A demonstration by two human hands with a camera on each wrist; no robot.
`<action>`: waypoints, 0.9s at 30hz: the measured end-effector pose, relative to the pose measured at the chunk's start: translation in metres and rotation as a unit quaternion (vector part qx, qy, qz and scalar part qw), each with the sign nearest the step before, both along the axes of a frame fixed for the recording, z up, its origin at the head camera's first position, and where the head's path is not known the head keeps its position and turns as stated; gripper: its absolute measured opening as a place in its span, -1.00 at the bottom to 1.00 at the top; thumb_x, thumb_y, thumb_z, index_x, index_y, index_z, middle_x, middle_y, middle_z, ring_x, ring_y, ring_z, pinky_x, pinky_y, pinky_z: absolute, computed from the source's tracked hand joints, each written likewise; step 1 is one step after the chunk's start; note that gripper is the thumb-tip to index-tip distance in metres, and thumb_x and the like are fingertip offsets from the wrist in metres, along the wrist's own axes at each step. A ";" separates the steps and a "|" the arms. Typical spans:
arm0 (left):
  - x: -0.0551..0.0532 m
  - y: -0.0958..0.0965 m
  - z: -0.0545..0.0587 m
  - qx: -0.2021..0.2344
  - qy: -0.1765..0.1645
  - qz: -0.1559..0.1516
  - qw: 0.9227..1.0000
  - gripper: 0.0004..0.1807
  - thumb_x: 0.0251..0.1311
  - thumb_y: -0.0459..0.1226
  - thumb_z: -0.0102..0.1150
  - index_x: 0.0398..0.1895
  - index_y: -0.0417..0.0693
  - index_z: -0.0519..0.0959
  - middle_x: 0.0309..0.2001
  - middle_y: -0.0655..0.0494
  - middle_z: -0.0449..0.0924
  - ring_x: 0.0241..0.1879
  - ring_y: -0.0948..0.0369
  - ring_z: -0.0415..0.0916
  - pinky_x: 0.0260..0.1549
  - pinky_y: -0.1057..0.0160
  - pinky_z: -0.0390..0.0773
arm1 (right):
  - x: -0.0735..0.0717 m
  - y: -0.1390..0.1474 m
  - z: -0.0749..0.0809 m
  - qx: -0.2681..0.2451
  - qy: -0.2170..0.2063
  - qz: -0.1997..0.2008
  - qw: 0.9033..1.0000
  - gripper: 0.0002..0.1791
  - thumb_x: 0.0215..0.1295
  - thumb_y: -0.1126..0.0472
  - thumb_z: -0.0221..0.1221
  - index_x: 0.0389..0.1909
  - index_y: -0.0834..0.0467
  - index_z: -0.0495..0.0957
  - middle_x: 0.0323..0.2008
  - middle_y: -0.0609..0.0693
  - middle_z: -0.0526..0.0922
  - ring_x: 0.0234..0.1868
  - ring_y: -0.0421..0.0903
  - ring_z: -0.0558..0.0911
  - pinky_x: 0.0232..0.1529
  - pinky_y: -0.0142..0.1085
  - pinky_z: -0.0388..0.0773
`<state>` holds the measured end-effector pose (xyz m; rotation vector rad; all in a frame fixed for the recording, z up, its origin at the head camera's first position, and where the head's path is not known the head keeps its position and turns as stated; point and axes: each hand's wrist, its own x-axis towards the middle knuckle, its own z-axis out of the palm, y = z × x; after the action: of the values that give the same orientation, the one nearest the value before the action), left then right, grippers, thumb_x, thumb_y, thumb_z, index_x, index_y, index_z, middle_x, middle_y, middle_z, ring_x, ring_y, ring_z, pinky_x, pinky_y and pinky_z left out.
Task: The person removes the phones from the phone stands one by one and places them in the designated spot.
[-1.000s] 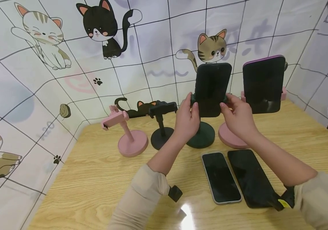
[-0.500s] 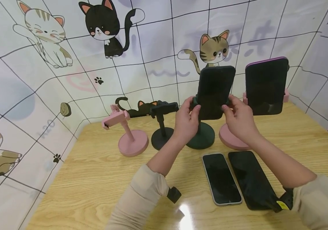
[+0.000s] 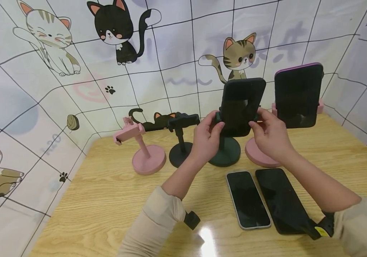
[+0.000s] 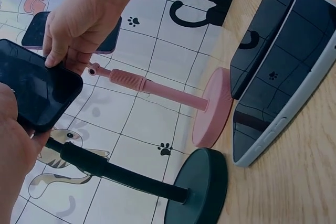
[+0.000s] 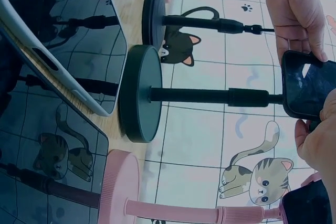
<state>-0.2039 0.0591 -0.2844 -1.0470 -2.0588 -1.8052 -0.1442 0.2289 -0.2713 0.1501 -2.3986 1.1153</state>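
Note:
A black smartphone stands upright in the clamp of a dark green phone stand. My left hand holds its left lower side, thumb on the front edge and fingers behind by the green clamp arm. On the opposite side my right hand grips likewise, thumb at the screen's edge. The left wrist view has the phone between both hands, above the stand's slim pole. From the right wrist, the right hand pinches the phone's near edge; its clamp is mostly hidden there.
A pink stand at the right bears a purple-edged phone. Left of the hands stand a black stand and another pink stand. A silver-edged phone and a larger black phone lie on the wooden table.
Both hands and the phone between them have come down slightly, the phone's top edge now lower against the wall. The other stands and phones stay put.

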 end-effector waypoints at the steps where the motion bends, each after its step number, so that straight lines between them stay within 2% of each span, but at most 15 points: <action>1: 0.000 -0.001 -0.001 0.008 0.001 -0.003 1.000 -0.70 0.26 -0.39 -0.06 0.05 -0.31 0.38 -0.08 -0.15 0.47 -0.10 0.16 0.48 -0.05 0.40 0.43 | 0.000 -0.001 0.000 0.001 0.001 0.000 1.000 -0.62 0.30 0.32 -0.03 0.13 0.33 0.31 0.03 0.28 0.45 -0.02 0.21 0.51 -0.04 0.01 0.39; 5: 0.002 -0.004 -0.003 0.048 0.011 -0.011 0.999 -0.70 0.23 -0.43 -0.04 0.03 -0.37 0.39 -0.09 -0.21 0.46 -0.09 0.08 0.48 -0.05 0.35 0.44 | -0.001 -0.005 0.000 0.008 0.017 0.005 1.000 -0.64 0.28 0.35 -0.01 0.10 0.29 0.35 -0.02 0.23 0.48 -0.04 0.17 0.53 -0.04 -0.10 0.43; 8: 0.005 -0.007 -0.003 0.064 0.023 -0.011 0.998 -0.71 0.21 -0.45 -0.02 0.00 -0.39 0.40 -0.10 -0.23 0.46 -0.09 0.07 0.49 -0.07 0.34 0.46 | 0.000 -0.006 0.001 0.016 0.035 0.010 0.999 -0.66 0.26 0.38 0.00 0.07 0.29 0.36 -0.08 0.21 0.50 -0.07 0.15 0.55 -0.05 -0.38 0.45; 10: 0.006 -0.009 -0.001 0.073 0.028 -0.011 0.997 -0.71 0.20 -0.46 -0.01 0.00 -0.40 0.41 -0.10 -0.23 0.46 -0.09 0.08 0.49 -0.07 0.33 0.46 | 0.001 -0.008 0.002 0.020 0.044 0.011 0.999 -0.67 0.25 0.39 0.01 0.05 0.29 0.37 -0.11 0.18 0.51 -0.09 0.13 0.56 -0.10 -0.58 0.39; 13: 0.010 -0.014 0.001 0.080 0.033 -0.013 0.996 -0.70 0.20 -0.46 -0.01 0.00 -0.40 0.41 -0.09 -0.23 0.46 -0.10 0.08 0.50 -0.07 0.31 0.47 | 0.005 -0.012 0.006 0.018 0.063 0.019 0.998 -0.68 0.24 0.41 0.02 0.03 0.31 0.38 -0.14 0.18 0.52 -0.12 0.12 0.57 -0.16 -0.72 0.28; 15: 0.013 -0.017 0.003 0.083 0.033 -0.013 0.996 -0.70 0.19 -0.46 0.00 -0.01 -0.40 0.41 -0.09 -0.23 0.47 -0.12 0.08 0.51 -0.08 0.30 0.48 | 0.008 -0.015 0.008 0.019 0.074 0.023 0.997 -0.68 0.23 0.41 0.02 0.02 0.32 0.38 -0.15 0.18 0.52 -0.14 0.07 0.58 -0.15 -0.72 0.28; 19: 0.021 -0.026 0.007 0.087 0.042 -0.009 0.995 -0.71 0.18 -0.47 0.02 -0.02 -0.41 0.42 -0.11 -0.23 0.48 -0.17 0.06 0.51 -0.12 0.27 0.50 | 0.015 -0.021 0.012 0.021 0.097 0.028 0.995 -0.68 0.21 0.41 0.05 0.01 0.33 0.40 -0.17 0.15 0.54 -0.20 -0.31 0.55 -0.12 -0.70 0.29; 21: 0.025 -0.030 0.009 0.092 0.051 -0.008 0.994 -0.71 0.16 -0.48 0.03 -0.03 -0.42 0.42 -0.12 -0.24 0.48 -0.18 0.04 0.52 -0.13 0.24 0.51 | 0.019 -0.025 0.014 0.016 0.105 0.031 0.994 -0.68 0.20 0.42 0.06 0.00 0.33 0.41 -0.18 0.14 0.55 -0.24 -0.43 0.50 -0.10 -0.69 0.30; 22: 0.027 -0.033 0.010 0.095 0.055 -0.007 0.994 -0.70 0.16 -0.49 0.03 -0.03 -0.43 0.42 -0.12 -0.25 0.48 -0.17 0.02 0.52 -0.13 0.23 0.51 | 0.021 -0.027 0.014 0.012 0.112 0.035 0.993 -0.69 0.19 0.43 0.07 -0.02 0.33 0.42 -0.20 0.14 0.55 -0.26 -0.44 0.50 -0.03 -0.64 0.29; 27: 0.039 -0.045 0.012 0.106 0.070 0.001 0.992 -0.71 0.12 -0.53 0.04 -0.06 -0.45 0.44 -0.16 -0.26 0.50 -0.20 0.00 0.54 -0.17 0.21 0.54 | 0.029 -0.038 0.017 0.008 0.129 0.058 0.990 -0.70 0.11 0.50 0.10 -0.09 0.36 0.45 -0.27 0.12 0.58 -0.32 -0.39 0.54 0.01 -0.53 0.32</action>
<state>-0.1644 0.0141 -0.2722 -1.0757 -1.7446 -1.8437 -0.1154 0.1912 -0.2542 0.4172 -2.1905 1.0567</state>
